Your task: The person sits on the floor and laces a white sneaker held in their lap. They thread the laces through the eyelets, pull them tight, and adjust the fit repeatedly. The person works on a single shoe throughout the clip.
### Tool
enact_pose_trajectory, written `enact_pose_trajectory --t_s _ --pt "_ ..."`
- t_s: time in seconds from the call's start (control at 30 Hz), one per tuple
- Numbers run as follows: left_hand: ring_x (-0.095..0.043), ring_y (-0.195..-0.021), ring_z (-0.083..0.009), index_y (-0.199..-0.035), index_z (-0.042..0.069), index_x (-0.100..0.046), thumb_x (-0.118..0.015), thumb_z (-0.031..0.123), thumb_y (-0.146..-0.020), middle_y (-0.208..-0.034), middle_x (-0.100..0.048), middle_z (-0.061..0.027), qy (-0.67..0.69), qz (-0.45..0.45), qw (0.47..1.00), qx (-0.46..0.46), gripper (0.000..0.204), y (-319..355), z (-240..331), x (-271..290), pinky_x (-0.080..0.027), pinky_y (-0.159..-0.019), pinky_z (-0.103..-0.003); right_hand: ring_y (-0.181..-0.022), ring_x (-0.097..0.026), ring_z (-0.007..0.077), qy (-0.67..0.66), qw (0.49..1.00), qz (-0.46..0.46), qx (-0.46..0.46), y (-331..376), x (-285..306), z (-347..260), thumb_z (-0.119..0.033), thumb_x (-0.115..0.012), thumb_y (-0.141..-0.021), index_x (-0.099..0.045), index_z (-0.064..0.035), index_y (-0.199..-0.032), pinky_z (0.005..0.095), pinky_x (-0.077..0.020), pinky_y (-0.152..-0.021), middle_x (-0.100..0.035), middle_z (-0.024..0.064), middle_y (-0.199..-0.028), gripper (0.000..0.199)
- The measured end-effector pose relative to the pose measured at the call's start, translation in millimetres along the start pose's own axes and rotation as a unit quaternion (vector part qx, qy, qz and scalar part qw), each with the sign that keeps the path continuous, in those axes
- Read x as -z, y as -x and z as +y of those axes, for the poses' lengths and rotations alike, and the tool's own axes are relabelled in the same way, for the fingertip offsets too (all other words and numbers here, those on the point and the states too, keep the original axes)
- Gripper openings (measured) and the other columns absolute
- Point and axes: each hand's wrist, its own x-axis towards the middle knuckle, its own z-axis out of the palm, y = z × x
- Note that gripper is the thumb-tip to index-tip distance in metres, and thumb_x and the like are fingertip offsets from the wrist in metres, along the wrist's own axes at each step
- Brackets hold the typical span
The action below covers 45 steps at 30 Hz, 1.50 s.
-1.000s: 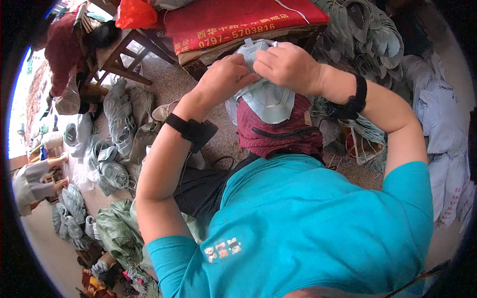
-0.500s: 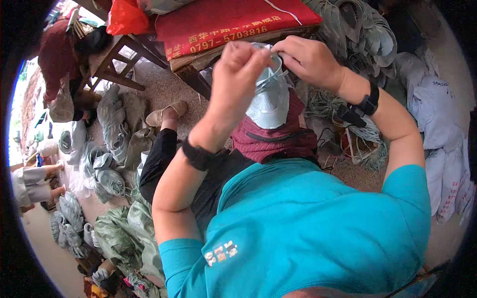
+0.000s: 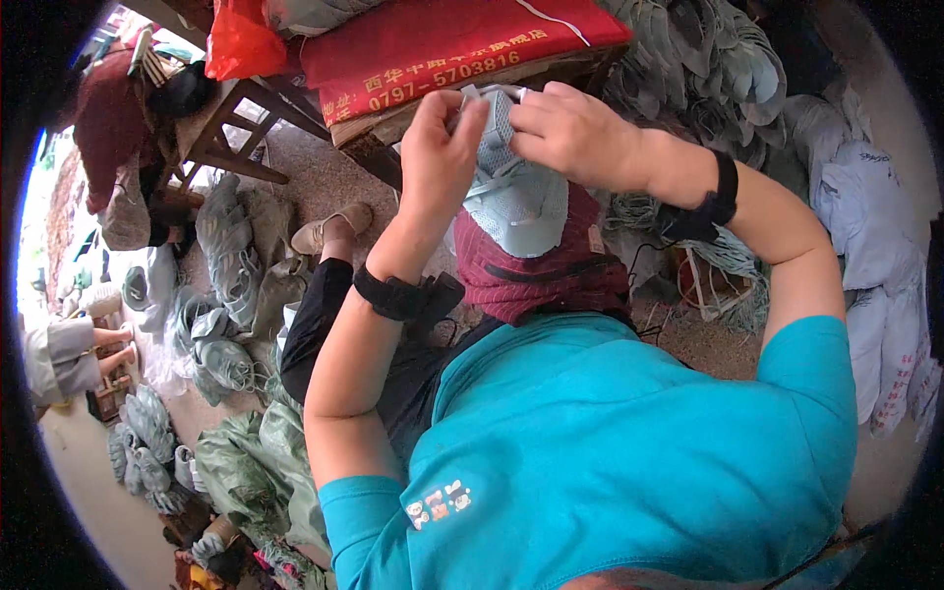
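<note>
Both my hands are raised in front of me on a pale blue-green mesh shoe upper (image 3: 516, 202). My left hand (image 3: 440, 155) pinches its top left edge with closed fingers. My right hand (image 3: 575, 133) grips the top right edge, thumb and fingers closed on the fabric. The piece hangs down over a dark red cloth (image 3: 551, 270) on my lap. Each wrist carries a black band.
A wooden stool with a red cushion (image 3: 433, 49) stands just beyond my hands. Piles of the same pale shoe uppers lie at left (image 3: 221, 265) and top right (image 3: 708, 59). White sacks (image 3: 865, 226) sit at right. Another person's arm (image 3: 74, 344) shows at far left.
Both hands have lifted the shoe upper higher and farther from my body, toward the red cushion. My left hand shifted from the side to the top edge.
</note>
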Motion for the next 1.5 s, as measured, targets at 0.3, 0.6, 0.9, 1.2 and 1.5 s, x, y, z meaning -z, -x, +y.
enact_pose_trajectory --t_s 0.3,0.6,0.9,1.2,1.5 --pt "-0.06 -0.082 -0.0318 -0.088 0.01 -0.072 -0.07 0.013 -0.075 -0.088 -0.056 -0.0124 -0.337 -0.148 0.913 -0.177 0.013 10 9 -6 -0.05 -0.072 -0.04 -0.078 -0.062 0.0313 -0.079 0.9 -0.355 -0.241 92 -14 -16 -0.008 -0.06 -0.075 -0.057 -0.0017 -0.088 0.0396 -0.0499 -0.069 -0.058 0.0137 -0.084 0.015" --pt "-0.062 -0.086 -0.0303 -0.091 0.012 -0.073 -0.067 0.015 -0.075 -0.092 -0.059 -0.011 -0.325 -0.167 0.925 -0.103 0.017 9 2 -14 -0.049 -0.077 -0.041 -0.089 -0.06 0.0253 -0.262 0.931 -0.008 -0.255 38 0 4 -0.004 -0.065 -0.081 -0.059 -0.0041 -0.11 0.0344 -0.0495 -0.077 -0.054 0.0106 -0.101 0.029" --pt "-0.063 -0.083 -0.0336 -0.099 0.012 -0.072 -0.068 0.018 -0.078 -0.09 -0.059 -0.0139 -0.34 -0.217 0.911 -0.085 0.022 0 5 -11 -0.051 -0.074 -0.042 -0.096 -0.057 0.0337 -0.3 0.94 -0.06 -0.149 23 -15 27 -0.006 -0.071 -0.074 -0.056 -0.0044 -0.105 0.0383 -0.0499 -0.081 -0.049 0.0129 -0.105 0.034" --pt "-0.062 -0.081 -0.0348 -0.1 0.011 -0.068 -0.065 0.017 -0.081 -0.088 -0.06 -0.0128 -0.407 -0.191 0.878 -0.163 0.02 4 1 -9 -0.05 -0.071 -0.043 -0.087 -0.056 0.0291 -0.28 0.945 -0.005 -0.166 31 -20 19 -0.008 -0.071 -0.077 -0.056 -0.0037 -0.097 0.0364 -0.0479 -0.075 -0.048 0.0103 -0.097 0.026" --pt "-0.024 -0.049 -0.0022 -0.086 0.011 -0.049 -0.052 0.019 -0.097 -0.063 -0.03 0.0093 0.446 -0.312 0.811 0.215 0.014 7 106 30 -0.021 -0.045 -0.02 -0.093 -0.06 0.0137 -0.627 0.739 -0.029 -0.246 -24 -7 20 -0.025 -0.062 -0.091 -0.065 -0.0025 -0.103 0.0312 -0.0474 -0.082 -0.064 0.0043 -0.1 0.026"
